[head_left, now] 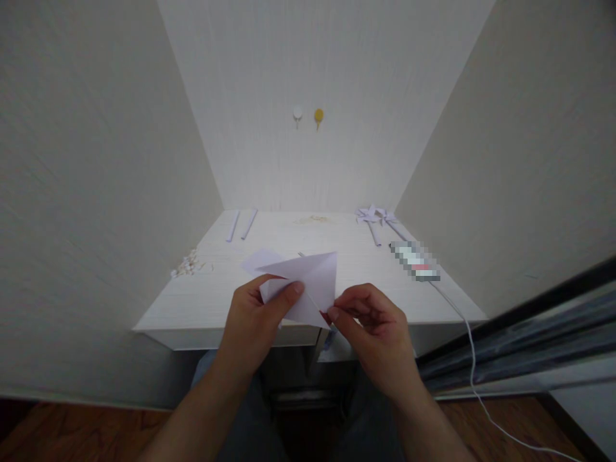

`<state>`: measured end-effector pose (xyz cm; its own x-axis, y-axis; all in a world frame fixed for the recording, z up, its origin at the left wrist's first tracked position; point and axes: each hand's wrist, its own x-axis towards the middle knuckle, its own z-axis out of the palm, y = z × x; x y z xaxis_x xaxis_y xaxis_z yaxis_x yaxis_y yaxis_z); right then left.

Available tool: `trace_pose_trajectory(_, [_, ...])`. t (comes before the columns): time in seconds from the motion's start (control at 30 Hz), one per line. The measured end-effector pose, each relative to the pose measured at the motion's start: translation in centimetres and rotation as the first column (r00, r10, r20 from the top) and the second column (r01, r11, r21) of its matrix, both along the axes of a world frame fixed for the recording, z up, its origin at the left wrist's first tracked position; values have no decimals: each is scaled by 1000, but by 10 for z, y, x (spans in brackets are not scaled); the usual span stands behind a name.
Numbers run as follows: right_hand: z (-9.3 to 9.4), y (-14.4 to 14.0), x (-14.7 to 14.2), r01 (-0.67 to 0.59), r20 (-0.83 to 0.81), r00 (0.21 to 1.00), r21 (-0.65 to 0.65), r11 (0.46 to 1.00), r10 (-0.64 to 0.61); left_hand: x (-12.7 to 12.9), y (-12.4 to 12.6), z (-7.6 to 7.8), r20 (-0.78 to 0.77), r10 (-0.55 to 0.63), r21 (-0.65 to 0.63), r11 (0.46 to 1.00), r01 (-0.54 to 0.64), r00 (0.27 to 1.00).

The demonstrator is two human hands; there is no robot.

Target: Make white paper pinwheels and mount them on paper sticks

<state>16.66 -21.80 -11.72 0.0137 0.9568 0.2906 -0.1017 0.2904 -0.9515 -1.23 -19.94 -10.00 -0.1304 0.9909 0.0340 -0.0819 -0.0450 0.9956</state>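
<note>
"Folded paper (322, 269): where?"
"Above the front edge of the counter (192, 301); left hand (253, 311) pinching it, right hand (378, 321) nipping its corner (uneven pulling, I judge, could tear it)."

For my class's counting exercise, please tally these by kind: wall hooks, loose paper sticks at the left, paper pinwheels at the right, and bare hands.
Wall hooks: 2
Loose paper sticks: 2
Paper pinwheels: 2
Bare hands: 2
Total: 8
</note>
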Motion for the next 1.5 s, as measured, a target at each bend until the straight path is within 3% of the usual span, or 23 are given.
trace_pose_trajectory(0.23, [-1,2,1,89,97,991,36,995,-92,-8,7,-3,10,-45,-57,997,46,999])
trace_pose_trajectory(0.43, [2,8,8,21,139,990,-15,1000,-19,-12,9,0,-54,-51,-56,997,48,997])
trace_pose_trajectory(0.57, [13,20,18,39,69,997,65,997,-44,-15,7,11,-152,-220,-117,972,203,964])
trace_pose_trajectory(0.63, [19,23,20,18,101,995,78,997,-26,-16,7,17,-192,-328,-144,942,304,925])
trace_pose_trajectory(0.7, [21,25,19,-6,148,989,72,997,-5,-16,10,19,-203,-365,-139,929,342,909])
trace_pose_trajectory(0.77, [19,25,16,3,138,990,64,998,-12,-17,14,17,-161,-302,-91,953,290,940])
trace_pose_trajectory(0.87, [11,26,10,64,26,998,48,997,-65,-14,19,8,80,-136,14,991,135,987])
trace_pose_trajectory(0.97, [4,25,3,116,-45,992,39,992,-114,-8,19,-1,271,-165,-15,984,175,948])
trace_pose_trajectory(1.1, [1,21,-1,73,-18,997,48,996,-72,-1,13,-2,213,-227,-146,954,261,950])
trace_pose_trajectory(1.33, [8,11,18,-76,206,978,157,985,43,-8,11,6,236,-180,-109,972,210,955])
trace_pose_trajectory(1.5, [13,9,24,-144,346,937,292,945,36,-8,7,12,255,-154,-138,971,194,955])
